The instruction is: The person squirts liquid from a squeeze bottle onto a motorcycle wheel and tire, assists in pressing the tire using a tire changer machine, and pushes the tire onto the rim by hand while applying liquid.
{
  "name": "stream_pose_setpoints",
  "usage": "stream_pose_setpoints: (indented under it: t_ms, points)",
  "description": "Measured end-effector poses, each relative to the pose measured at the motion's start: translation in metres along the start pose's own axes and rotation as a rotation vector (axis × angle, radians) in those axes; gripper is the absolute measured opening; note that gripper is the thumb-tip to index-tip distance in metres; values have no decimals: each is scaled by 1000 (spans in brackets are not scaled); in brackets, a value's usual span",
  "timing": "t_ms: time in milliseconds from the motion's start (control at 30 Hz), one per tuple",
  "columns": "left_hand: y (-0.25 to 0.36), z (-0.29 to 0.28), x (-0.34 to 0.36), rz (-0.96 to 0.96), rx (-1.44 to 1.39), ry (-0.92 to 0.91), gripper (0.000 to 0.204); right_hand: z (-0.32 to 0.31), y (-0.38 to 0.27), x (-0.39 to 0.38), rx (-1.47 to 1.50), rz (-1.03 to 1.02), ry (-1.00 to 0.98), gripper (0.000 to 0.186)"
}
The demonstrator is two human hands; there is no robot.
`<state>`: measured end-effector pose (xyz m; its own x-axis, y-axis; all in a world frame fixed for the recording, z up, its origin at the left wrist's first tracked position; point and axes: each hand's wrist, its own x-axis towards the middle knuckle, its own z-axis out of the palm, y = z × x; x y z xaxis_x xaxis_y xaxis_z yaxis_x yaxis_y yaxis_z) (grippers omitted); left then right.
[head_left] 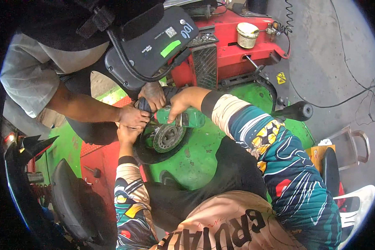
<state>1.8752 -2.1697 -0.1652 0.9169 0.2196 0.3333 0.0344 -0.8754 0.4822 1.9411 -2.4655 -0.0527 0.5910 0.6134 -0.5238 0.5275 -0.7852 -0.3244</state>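
wheel (164,139) on platform (204,154), tin (247,35) behind

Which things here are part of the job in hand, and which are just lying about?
In the job:
small wheel, tyre and metal hub
clear bottle in the right hand
left hand on the tyre
co-worker's hands gripping the tyre
green platform beneath it

Lying about:
round tin on the red machine
cables on the concrete floor
scooter seat

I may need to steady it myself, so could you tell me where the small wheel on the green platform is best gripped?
Probably by the black tyre at its lower rim, coming from the near side. The wheel lies tilted with its metal hub facing up, and the hands and green bottle crowd its far edge, leaving only the near edge free.
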Motion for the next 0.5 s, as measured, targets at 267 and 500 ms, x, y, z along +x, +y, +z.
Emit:
stream_pose_setpoints:
  t_ms: [267, 500]
  points:
    - [-1, 0, 1, -55, -8, -23, 64, -2, 1, -4, 25, 49, -5, 93]
    - [2, 0, 1, -19, 2, -23, 59, -8, 0, -5, 18, 55, -7, 91]
